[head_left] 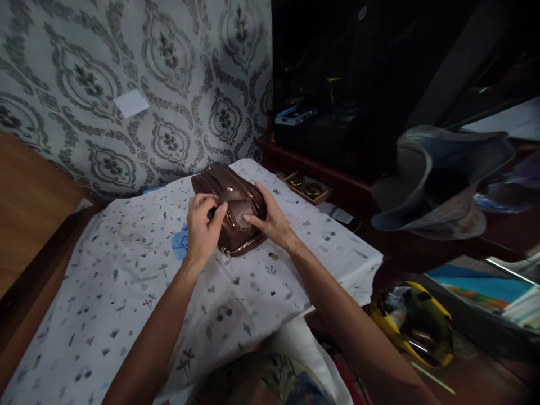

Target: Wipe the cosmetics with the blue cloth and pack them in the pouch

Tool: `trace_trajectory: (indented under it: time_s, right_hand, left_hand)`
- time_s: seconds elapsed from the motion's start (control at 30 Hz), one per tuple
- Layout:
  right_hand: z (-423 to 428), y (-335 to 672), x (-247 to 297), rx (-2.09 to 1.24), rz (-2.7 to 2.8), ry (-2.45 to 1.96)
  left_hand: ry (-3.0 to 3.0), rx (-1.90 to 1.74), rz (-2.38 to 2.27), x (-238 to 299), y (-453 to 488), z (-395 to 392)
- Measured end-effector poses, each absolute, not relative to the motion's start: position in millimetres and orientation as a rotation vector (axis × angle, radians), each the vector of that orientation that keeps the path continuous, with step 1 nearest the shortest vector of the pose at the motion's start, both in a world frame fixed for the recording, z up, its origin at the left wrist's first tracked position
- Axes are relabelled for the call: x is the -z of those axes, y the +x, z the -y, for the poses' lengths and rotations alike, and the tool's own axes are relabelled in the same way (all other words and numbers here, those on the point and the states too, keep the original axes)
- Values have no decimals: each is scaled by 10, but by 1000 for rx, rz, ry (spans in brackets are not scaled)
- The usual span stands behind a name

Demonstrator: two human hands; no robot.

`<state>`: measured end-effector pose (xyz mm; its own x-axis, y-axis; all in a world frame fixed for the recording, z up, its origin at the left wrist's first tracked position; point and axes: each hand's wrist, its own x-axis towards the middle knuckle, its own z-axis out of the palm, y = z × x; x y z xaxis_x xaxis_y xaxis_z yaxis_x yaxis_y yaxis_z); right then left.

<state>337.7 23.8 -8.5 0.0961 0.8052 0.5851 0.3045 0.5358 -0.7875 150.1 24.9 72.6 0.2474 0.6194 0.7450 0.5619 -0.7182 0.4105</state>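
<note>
A brown leather bag (238,214) with gold-coloured zippers and several pockets lies on a white patterned cloth (253,298). My left hand (204,225) is closed in a pinch at the zipper on the bag's left side; the small part between the fingertips is hidden. Around the right side of the bag, my right hand (274,221) has its thumb on the front pocket and its fingers along the far edge. Just left of my left hand is a crumpled blue piece (180,242) on the cloth.
At the right stand a dark cabinet (270,147) with an open drawer (310,187) and a grey-blue fabric hat (447,180). A yellow and black object (411,323) lies lower right. A wooden board (34,208) borders the left, and patterned wallpaper (169,50) rises behind.
</note>
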Motion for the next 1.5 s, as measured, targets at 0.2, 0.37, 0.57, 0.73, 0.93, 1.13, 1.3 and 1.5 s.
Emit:
trace_trajectory:
  time_s: [0.2, 0.37, 0.57, 0.73, 0.93, 1.13, 1.3, 1.5]
  right_hand:
    - [-225, 3392, 81, -466, 1512, -1011]
    - [-220, 3401, 77, -452, 1554, -1043]
    - [-194, 3328, 68, -284, 1544, -1132]
    - [-171, 3347, 38, -286, 1580, -1155]
    - [-164, 3398, 22, -306, 1621, -1138]
    - [-172, 3392, 44, -298, 1628, -1115]
    - [-159, 3375, 37, -299, 1627, -1109]
    - [-168, 3393, 18, -294, 1579, -1035]
  left_hand:
    - [2430, -1465, -1097, -664, 1458, -150]
    - [2333, -1469, -1105, -648, 1451, -175]
    - [2270, -1477, -1108, -626, 1443, -192]
    - [2308, -1496, -1084, -594, 1426, -188]
    - [2555, -1499, -929, -527, 1368, -136]
    - [2633, -1511, -863, -476, 1353, -132]
    - [2587, -1700, -1099, -384, 1415, 57]
    - [3265, -1321, -853, -166, 1450, 216]
